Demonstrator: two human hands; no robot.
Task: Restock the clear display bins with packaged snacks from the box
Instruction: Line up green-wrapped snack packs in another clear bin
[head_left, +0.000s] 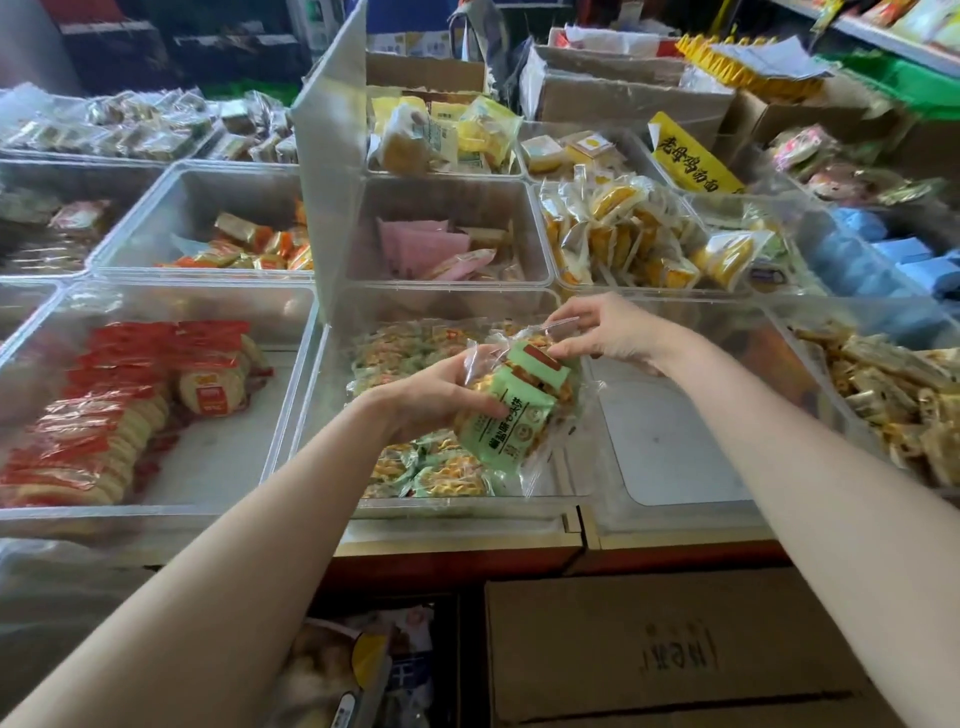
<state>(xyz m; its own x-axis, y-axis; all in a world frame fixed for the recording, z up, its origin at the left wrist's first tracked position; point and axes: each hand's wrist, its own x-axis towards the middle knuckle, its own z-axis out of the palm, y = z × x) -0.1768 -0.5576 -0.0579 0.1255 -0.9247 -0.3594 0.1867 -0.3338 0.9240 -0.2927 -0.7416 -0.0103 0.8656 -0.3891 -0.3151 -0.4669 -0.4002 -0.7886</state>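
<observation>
1. While the left hand (441, 395) grips a stack of green snack packets (511, 410) from below, the right hand (608, 332) pinches the top packet's clear edge.
2. Both hands hold the packets above the middle front bin (447, 509), which is partly filled with similar green packets.
3. Red-wrapped crackers (104, 415) fill the bin to its left.
4. Below the worktop (467, 540) sits a cardboard box (675, 654).

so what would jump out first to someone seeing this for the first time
Two bare hands meet at centre: the left hand grips a stack of green snack packets while the right hand pinches its top, above a clear bin of the same packets. To the left, bright red-wrapped crackers fill a neighbouring bin.
</observation>
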